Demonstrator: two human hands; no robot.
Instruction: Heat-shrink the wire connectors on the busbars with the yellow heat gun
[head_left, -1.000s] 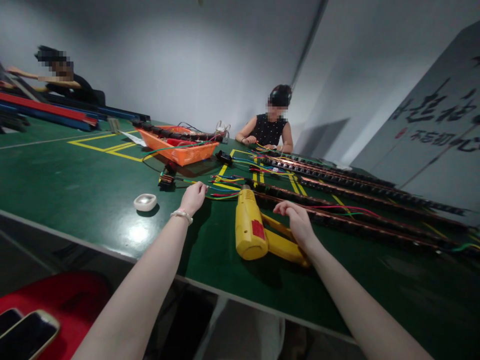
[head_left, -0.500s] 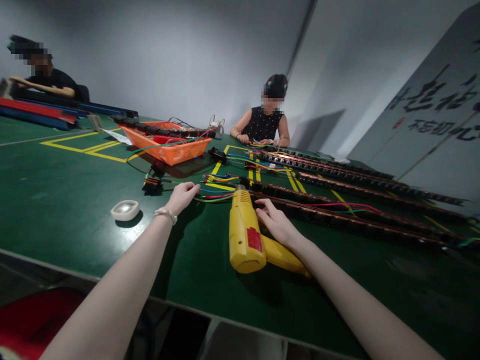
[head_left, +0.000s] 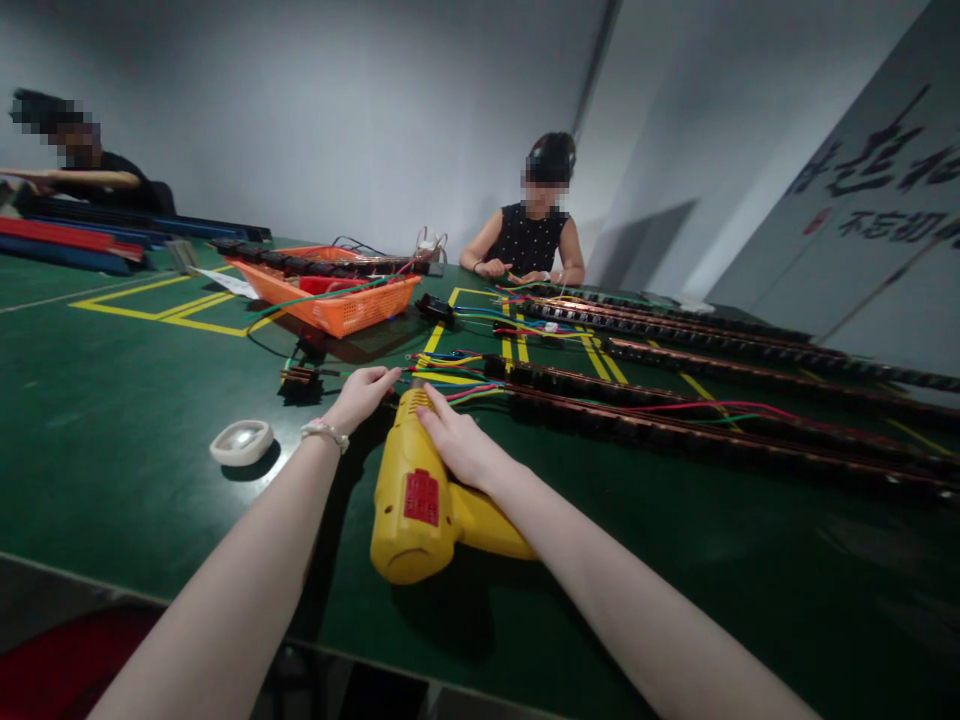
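Note:
My right hand (head_left: pixel 461 440) is wrapped round a yellow heat gun (head_left: pixel 409 490) with a red label. The gun's rear faces me and its nozzle points away, toward a bundle of coloured wires (head_left: pixel 480 388). Close to the nozzle, my left hand (head_left: pixel 367 393) is closed in a pinch on the wire ends, its thumb and forefinger together. Those wires lead right into a long black-and-copper strip (head_left: pixel 637 415) lying on the green table (head_left: pixel 142 400). The ends between my left fingers are partly hidden.
An orange basket (head_left: pixel 352 312) with strips across it stands at the back left. A white roll of tape (head_left: pixel 241 442) and a small black part (head_left: pixel 300 380) lie left. More strips (head_left: pixel 720 365) run along the right. One person (head_left: pixel 529 240) sits opposite, another (head_left: pixel 124 185) far left.
My right hand has carried the heat gun left, bringing its nozzle close to my left hand. The left hand stays at the wire ends. The view has shifted slightly.

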